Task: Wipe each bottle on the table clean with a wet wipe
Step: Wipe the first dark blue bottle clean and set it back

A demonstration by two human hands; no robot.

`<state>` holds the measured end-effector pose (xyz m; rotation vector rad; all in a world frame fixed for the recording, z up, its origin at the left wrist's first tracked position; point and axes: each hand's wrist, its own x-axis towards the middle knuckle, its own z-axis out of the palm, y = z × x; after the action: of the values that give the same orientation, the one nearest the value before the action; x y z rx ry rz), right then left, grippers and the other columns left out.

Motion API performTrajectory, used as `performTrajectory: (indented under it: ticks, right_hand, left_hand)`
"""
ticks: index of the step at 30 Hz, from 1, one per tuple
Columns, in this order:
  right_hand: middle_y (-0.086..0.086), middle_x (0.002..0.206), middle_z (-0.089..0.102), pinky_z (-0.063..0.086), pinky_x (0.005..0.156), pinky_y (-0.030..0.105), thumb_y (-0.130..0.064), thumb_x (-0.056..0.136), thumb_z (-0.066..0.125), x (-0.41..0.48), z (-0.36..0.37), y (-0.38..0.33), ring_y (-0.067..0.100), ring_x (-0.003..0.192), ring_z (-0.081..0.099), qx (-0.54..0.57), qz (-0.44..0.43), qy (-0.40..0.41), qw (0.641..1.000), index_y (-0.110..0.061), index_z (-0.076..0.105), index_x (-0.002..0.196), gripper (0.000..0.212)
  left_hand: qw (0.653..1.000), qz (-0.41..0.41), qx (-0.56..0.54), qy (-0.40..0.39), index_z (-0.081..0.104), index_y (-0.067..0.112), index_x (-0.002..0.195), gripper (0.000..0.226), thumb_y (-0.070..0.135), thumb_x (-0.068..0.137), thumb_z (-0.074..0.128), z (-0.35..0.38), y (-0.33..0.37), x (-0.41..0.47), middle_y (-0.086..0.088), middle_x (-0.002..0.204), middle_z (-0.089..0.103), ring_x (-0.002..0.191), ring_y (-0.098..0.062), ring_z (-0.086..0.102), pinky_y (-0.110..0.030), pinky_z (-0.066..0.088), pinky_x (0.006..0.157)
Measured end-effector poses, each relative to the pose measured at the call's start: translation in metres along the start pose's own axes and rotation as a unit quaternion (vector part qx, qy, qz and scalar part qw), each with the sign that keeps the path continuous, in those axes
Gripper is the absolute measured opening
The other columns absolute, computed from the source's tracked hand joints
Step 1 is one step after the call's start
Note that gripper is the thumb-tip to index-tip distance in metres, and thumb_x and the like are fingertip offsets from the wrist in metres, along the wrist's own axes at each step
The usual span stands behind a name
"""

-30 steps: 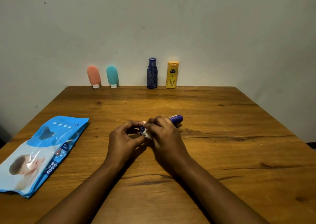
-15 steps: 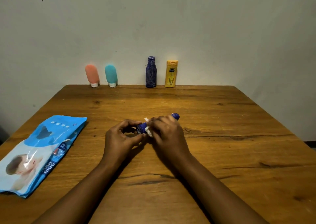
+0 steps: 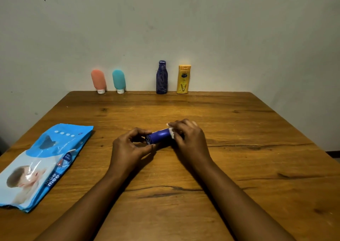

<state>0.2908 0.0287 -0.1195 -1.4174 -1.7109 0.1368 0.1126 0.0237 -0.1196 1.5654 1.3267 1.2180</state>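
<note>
Blue bottle (image 3: 159,137) lies sideways at the middle of the wooden surface (image 3: 248,130), between both hands. Left hand (image 3: 127,148) pinches its near end with curled fingers (image 3: 138,130). Right hand (image 3: 189,139) fingers wrap a white wipe (image 3: 172,133) around the far end. Light-blue pack (image 3: 42,163) lies at the left.

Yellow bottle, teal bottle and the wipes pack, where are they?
yellow bottle (image 3: 184,79), head view, on its front label.
teal bottle (image 3: 118,79), head view, middle of its body.
wipes pack (image 3: 46,159), head view, middle of its front.

L hand (image 3: 128,149), R hand (image 3: 191,139): curled, close.
</note>
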Motion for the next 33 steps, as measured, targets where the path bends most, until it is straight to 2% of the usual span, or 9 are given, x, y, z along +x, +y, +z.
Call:
performTrajectory:
  ticks: [5,10,14,16,20,25,27,30,33]
  right_hand:
    - [-0.005,0.109,0.060,0.050,0.091,0.033,-0.004,0.089,0.057,0.016,-0.015,0.033,0.007,0.104,0.051,0.010,0.100,0.029,0.994,-0.015,0.065,0.115,0.029]
    - [-0.011,0.110,0.056,0.050,0.091,0.024,-0.006,0.089,0.056,0.000,-0.007,0.005,0.003,0.103,0.052,0.026,0.091,0.006,0.995,-0.019,0.064,0.113,0.028]
    - [-0.009,0.112,0.058,0.046,0.092,0.020,-0.006,0.088,0.058,-0.007,0.000,-0.006,0.001,0.103,0.051,0.009,0.042,-0.003,0.999,-0.015,0.065,0.112,0.026]
    - [-0.007,0.109,0.060,0.048,0.090,0.021,-0.007,0.088,0.058,0.001,-0.002,0.007,0.005,0.102,0.052,-0.012,0.065,0.010,0.998,-0.014,0.066,0.109,0.024]
    - [0.001,0.100,0.066,0.043,0.077,0.018,-0.003,0.085,0.061,0.014,-0.017,0.042,0.012,0.090,0.057,-0.066,0.133,0.028,0.988,-0.011,0.071,0.101,0.021]
    - [0.002,0.110,0.066,0.039,0.077,0.011,-0.003,0.086,0.061,0.017,-0.028,0.052,0.005,0.090,0.054,-0.071,0.161,0.052,0.983,-0.009,0.069,0.108,0.024]
    - [0.001,0.112,0.064,0.043,0.079,0.014,-0.004,0.087,0.060,0.016,-0.029,0.046,0.004,0.096,0.052,-0.059,0.156,0.066,0.984,-0.010,0.067,0.110,0.024]
    - [0.001,0.111,0.063,0.051,0.086,0.028,-0.004,0.087,0.060,0.013,-0.029,0.038,0.010,0.103,0.054,-0.039,0.131,0.076,0.988,-0.012,0.068,0.108,0.024]
    - [-0.006,0.111,0.059,0.051,0.086,0.025,-0.005,0.087,0.061,0.006,-0.027,0.022,0.006,0.105,0.052,-0.010,0.099,0.067,0.993,-0.015,0.068,0.106,0.023]
  left_hand:
    - [0.999,0.028,0.039,-0.011,0.070,0.023,0.104,0.042,0.003,0.069,0.084,-0.001,0.002,0.000,0.010,0.103,0.069,0.091,0.002,0.067,-0.021,0.057,0.076]
    - [1.000,-0.001,0.022,-0.014,0.069,0.023,0.103,0.042,-0.001,0.070,0.082,-0.002,-0.001,0.002,0.006,0.107,0.068,0.091,-0.008,0.069,-0.033,0.062,0.076]
    - [1.000,-0.007,0.025,-0.016,0.068,0.023,0.100,0.042,-0.002,0.070,0.082,-0.001,-0.004,0.004,0.003,0.105,0.068,0.093,-0.013,0.069,-0.031,0.062,0.070]
    - [0.999,0.001,0.040,-0.015,0.069,0.024,0.099,0.041,-0.002,0.070,0.083,-0.001,-0.005,0.006,0.003,0.103,0.068,0.093,-0.013,0.069,-0.028,0.060,0.070]
    - [0.998,-0.022,0.051,-0.012,0.068,0.026,0.096,0.041,-0.005,0.071,0.080,0.002,-0.005,0.008,0.001,0.096,0.068,0.083,-0.013,0.070,-0.036,0.063,0.066]
    - [0.996,-0.024,0.077,-0.031,0.066,0.031,0.092,0.043,-0.002,0.071,0.081,0.003,-0.011,0.010,0.001,0.088,0.072,0.079,-0.015,0.071,-0.025,0.054,0.063]
    - [0.997,-0.029,0.071,-0.029,0.067,0.031,0.093,0.045,0.000,0.066,0.085,0.004,-0.013,0.010,0.000,0.088,0.072,0.080,-0.016,0.069,-0.029,0.055,0.068]
    - [0.996,-0.048,0.061,-0.038,0.068,0.026,0.109,0.057,0.004,0.061,0.091,0.002,-0.012,0.010,0.004,0.093,0.069,0.091,-0.015,0.067,-0.033,0.057,0.083]
    - [0.995,-0.067,0.051,-0.046,0.069,0.018,0.114,0.056,0.005,0.063,0.090,-0.002,-0.011,0.012,0.003,0.092,0.069,0.096,-0.018,0.068,-0.036,0.057,0.089]
